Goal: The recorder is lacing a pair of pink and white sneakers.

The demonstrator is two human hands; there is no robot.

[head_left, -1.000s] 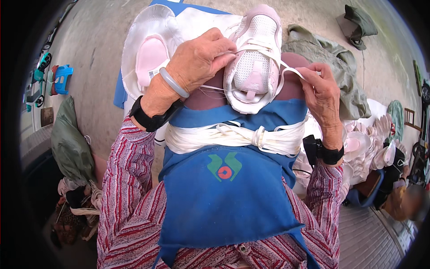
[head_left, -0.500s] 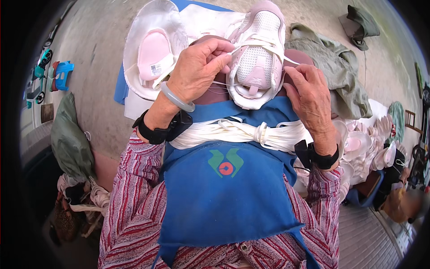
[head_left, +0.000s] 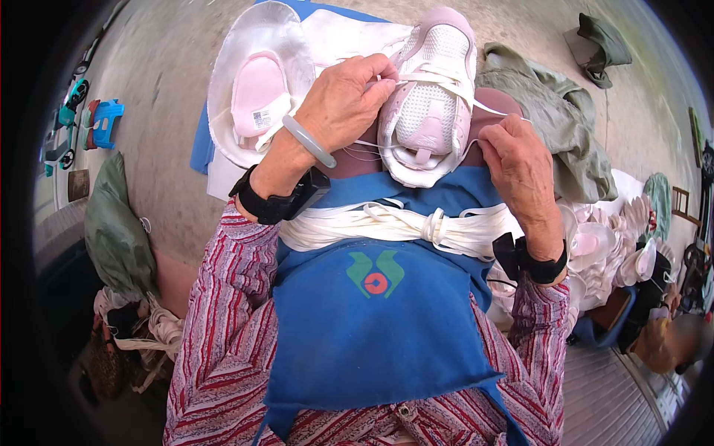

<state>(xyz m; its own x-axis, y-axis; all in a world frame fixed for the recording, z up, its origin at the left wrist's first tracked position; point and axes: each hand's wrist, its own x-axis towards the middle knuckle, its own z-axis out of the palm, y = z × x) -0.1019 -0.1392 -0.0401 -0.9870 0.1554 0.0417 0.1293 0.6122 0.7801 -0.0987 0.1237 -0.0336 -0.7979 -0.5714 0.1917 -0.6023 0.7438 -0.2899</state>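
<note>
A pink and white shoe upper (head_left: 439, 44) rests across my knees, toe pointing away, with a white shoelace (head_left: 439, 78) threaded through its upper part. My left hand (head_left: 346, 104), wearing a pale bangle, pinches the shoelace at the left edge of the upper. At the right, my right hand (head_left: 524, 167) has its thumb and fingers closed on the lace's right-hand length. A tied bundle of white laces (head_left: 372, 227) lies over my blue apron (head_left: 372, 342). Left of the upper lies another pale shoe upper (head_left: 256, 74) showing a pink inner side.
A grey-green cloth (head_left: 547, 119) lies beyond my right knee. Many pale shoe uppers (head_left: 595, 253) are heaped at the right, near another person (head_left: 658, 334). On the left stand a green sack (head_left: 119, 230) and a blue plastic stool (head_left: 108, 123).
My left hand has moved slightly right and away along the upper's edge. My right hand has shifted right, its fingers now closed together on the lace.
</note>
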